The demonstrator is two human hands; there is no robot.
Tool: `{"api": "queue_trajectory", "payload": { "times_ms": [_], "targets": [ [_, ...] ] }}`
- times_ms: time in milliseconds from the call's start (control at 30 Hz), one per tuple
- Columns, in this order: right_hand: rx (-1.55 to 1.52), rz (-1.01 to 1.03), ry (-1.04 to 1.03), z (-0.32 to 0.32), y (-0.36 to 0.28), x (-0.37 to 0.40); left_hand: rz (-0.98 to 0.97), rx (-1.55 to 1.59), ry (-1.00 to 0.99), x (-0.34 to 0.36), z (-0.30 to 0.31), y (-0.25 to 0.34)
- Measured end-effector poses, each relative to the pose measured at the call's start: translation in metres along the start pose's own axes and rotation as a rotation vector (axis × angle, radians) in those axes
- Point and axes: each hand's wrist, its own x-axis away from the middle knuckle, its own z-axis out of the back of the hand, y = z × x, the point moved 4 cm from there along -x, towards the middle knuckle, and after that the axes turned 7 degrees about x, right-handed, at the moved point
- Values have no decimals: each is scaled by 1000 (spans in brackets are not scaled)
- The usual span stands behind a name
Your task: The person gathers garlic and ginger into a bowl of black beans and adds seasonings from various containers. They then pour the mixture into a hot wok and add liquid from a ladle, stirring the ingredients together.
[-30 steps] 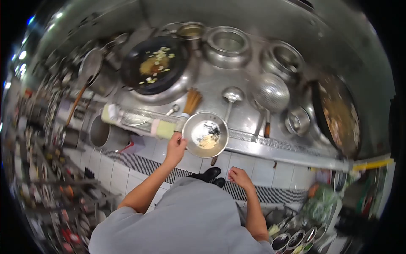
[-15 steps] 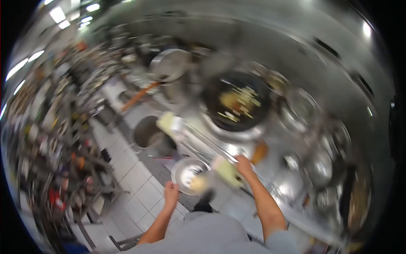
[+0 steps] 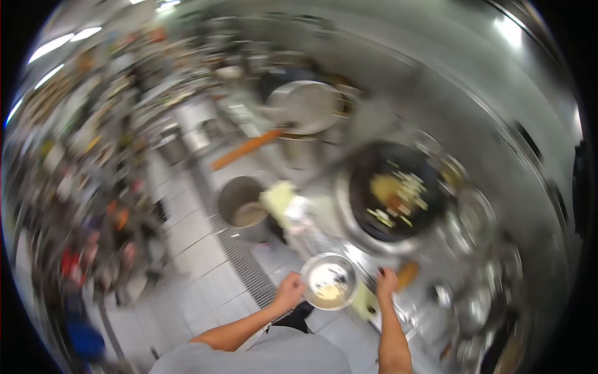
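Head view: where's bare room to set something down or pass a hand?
Floor tiles look bare between the drain grate and blurred clutter at left. Crowded: counter side, around the wok and right hand. Blur hides any small counter gaps.

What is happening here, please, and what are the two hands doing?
A person's left hand holds a metal bowl with white, dark and pale yellow ingredients inside. The right hand is raised beside it; blur hides whether it grips anything. Further off, a dark wok holds pale cut pieces and some yellowish and reddish food.
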Motion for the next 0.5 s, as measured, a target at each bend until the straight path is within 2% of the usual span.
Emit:
{"api": "queue_trajectory", "payload": {
  "times_ms": [33,67,100,133,167,200,233,267,300,333,400,433,500],
  "targets": [
    [-74,-98,91,8,10,8,-85,22,-69,-15,-12,-32],
    [-204,-335,24,39,-1,15,21,118,-158,-16,-26,0],
    [-409,-509,85,63,-3,27,29,134,-196,-23,-39,-5],
    [-388,-497,248,78,3,44,-1,153,-262,-27,-54,11],
    [-198,-345,414,107,0,62,-20,140,-289,-43,-63,-16],
    [-232,-486,443,140,-6,79,-9,126,-314,-52,-81,-8],
    [-301,-599,523,169,6,109,78,200,-450,-59,-109,-11],
    [-220,-731,528,205,6,137,108,263,-381,-51,-138,2],
    [-271,-751,655,219,18,171,81,261,-563,-47,-162,17],
    [-200,-862,696,240,26,218,111,143,-660,-40,-180,29],
    [-104,-1022,718,269,35,294,14,134,-818,-36,-224,19],
    [-174,-1041,838,270,43,340,16,112,-855,-13,-248,33],
    [161,-1154,627,283,43,423,24,85,-920,45,-290,61]
  ]
}}
